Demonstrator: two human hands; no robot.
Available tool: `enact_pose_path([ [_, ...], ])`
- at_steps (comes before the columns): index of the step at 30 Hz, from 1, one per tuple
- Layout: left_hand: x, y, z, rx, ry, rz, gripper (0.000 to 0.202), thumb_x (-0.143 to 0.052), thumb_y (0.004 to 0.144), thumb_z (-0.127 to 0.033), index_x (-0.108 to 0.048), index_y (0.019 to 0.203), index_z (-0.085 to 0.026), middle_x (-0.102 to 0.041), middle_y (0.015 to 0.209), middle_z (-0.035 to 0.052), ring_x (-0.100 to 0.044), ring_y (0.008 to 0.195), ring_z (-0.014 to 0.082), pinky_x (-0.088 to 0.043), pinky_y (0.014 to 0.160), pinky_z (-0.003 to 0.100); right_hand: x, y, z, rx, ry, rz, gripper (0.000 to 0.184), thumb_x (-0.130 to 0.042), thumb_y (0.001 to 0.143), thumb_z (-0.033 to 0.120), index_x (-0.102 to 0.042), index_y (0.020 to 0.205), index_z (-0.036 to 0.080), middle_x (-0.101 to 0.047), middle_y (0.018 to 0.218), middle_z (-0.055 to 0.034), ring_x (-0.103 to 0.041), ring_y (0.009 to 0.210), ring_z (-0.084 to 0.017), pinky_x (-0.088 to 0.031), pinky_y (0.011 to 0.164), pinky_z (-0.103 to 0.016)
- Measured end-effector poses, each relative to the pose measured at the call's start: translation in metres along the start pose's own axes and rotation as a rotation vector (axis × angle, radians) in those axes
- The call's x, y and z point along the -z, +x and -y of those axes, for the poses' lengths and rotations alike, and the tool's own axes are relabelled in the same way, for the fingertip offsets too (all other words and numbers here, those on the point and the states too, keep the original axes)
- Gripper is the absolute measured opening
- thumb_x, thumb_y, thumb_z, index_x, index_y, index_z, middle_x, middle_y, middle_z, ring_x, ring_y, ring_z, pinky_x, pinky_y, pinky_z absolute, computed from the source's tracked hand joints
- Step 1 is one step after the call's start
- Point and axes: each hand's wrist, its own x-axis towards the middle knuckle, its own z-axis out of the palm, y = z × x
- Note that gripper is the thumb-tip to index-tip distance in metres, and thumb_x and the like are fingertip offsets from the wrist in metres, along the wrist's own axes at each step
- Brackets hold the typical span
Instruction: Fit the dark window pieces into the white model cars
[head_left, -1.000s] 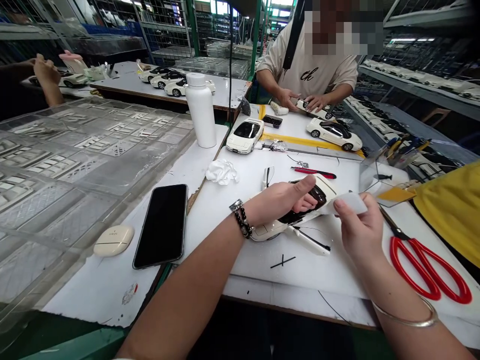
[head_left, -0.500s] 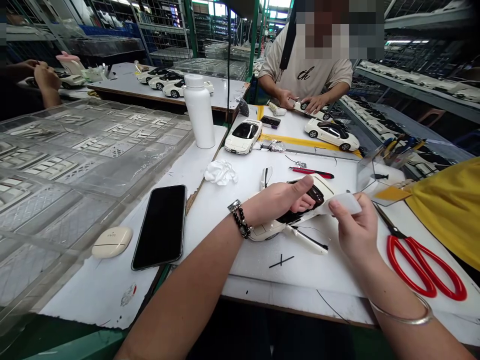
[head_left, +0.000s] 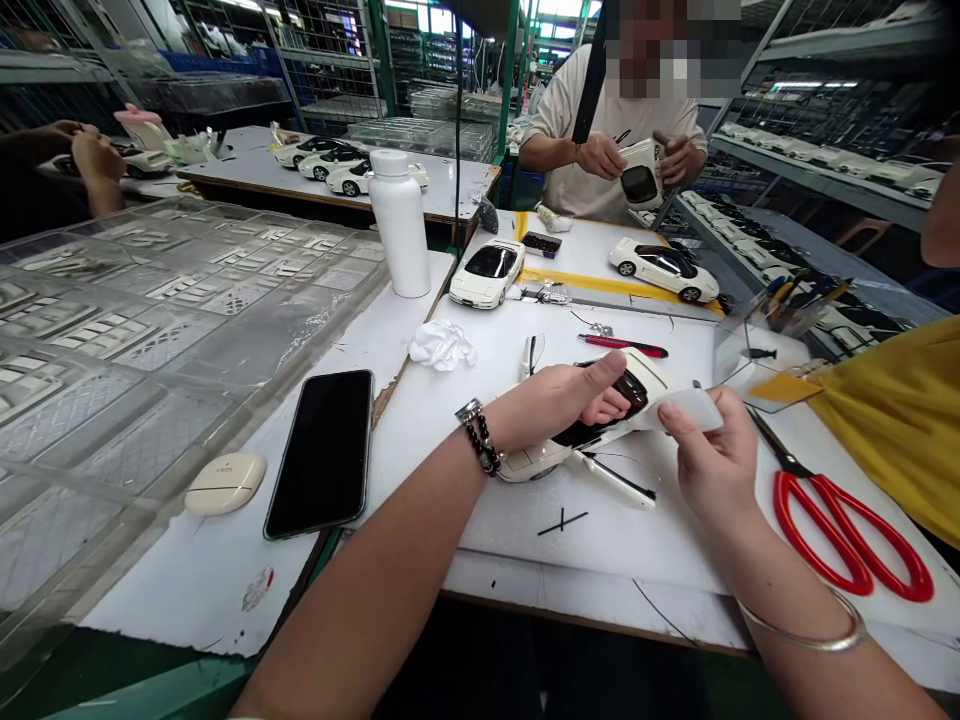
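A white model car (head_left: 527, 462) with black windows lies in front of me on the white work surface, one door swung out toward me. Over its middle, my left hand (head_left: 559, 402) holds the car, thumb stretched along the roof and fingers curled at the cabin. My right hand (head_left: 716, 455) pinches a small white squeeze bottle (head_left: 699, 408), its narrow end pointing left at the car's side. The tip of the bottle is hard to make out. Two thin black strips (head_left: 562, 523) lie crossed below the door.
Red-handled scissors (head_left: 825, 510) lie at right, near a clear pen holder (head_left: 757, 350). A red craft knife (head_left: 622, 346) is behind the car. Crumpled tissue (head_left: 442, 345), a phone (head_left: 319, 455), a white bottle (head_left: 399, 225) and parts trays (head_left: 300, 330) stand left. A co-worker sits opposite.
My hands, the car and the squeeze bottle have stayed almost still. Across the table, the co-worker has lifted a white model car off the surface and tilted it up.
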Motion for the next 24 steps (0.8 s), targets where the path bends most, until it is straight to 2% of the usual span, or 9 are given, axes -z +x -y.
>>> enact_pose_path([
  [10, 0.0, -0.001, -0.001, -0.001, -0.008, 0.002, 0.066, -0.047, 0.074, -0.075, -0.046, 0.048, -0.014, -0.064, 0.103, 0.0168, -0.06, 0.099, 0.026, -0.047, 0.094, 0.041, -0.001, -0.001, 0.004, 0.004, -0.01, -0.009, 0.034, -0.072, 0.075, 0.04, -0.043, 0.067, 0.024, -0.039, 0.058, 0.0039, -0.034, 0.053, -0.014, -0.025, 0.049, -0.03],
  [14, 0.001, -0.001, 0.0, -0.001, -0.006, 0.013, 0.069, -0.042, 0.073, -0.079, -0.047, 0.049, -0.014, -0.064, 0.105, 0.0168, -0.061, 0.099, 0.0246, -0.048, 0.094, 0.038, -0.002, 0.0, 0.006, -0.046, 0.008, -0.026, 0.034, -0.074, 0.072, 0.041, -0.045, 0.067, 0.023, -0.042, 0.059, 0.0035, -0.037, 0.054, -0.014, -0.026, 0.048, -0.029],
  [21, 0.002, 0.0, 0.001, 0.012, -0.015, 0.013, 0.072, -0.04, 0.07, -0.082, -0.046, 0.049, -0.014, -0.065, 0.101, 0.0148, -0.061, 0.099, 0.0233, -0.048, 0.093, 0.036, 0.004, 0.005, 0.016, -0.223, 0.337, -0.115, 0.029, -0.074, 0.069, 0.033, -0.048, 0.07, 0.021, -0.044, 0.065, 0.0029, -0.041, 0.056, -0.012, -0.036, 0.05, -0.025],
  [24, 0.003, 0.0, 0.001, 0.012, 0.002, 0.024, 0.072, -0.039, 0.07, -0.082, -0.046, 0.05, -0.013, -0.065, 0.105, 0.0158, -0.061, 0.1, 0.0241, -0.048, 0.094, 0.038, 0.012, 0.011, 0.02, -0.316, 0.457, -0.132, 0.024, -0.071, 0.068, 0.03, -0.049, 0.067, 0.02, -0.042, 0.06, 0.0031, -0.039, 0.052, -0.011, -0.039, 0.049, -0.026],
])
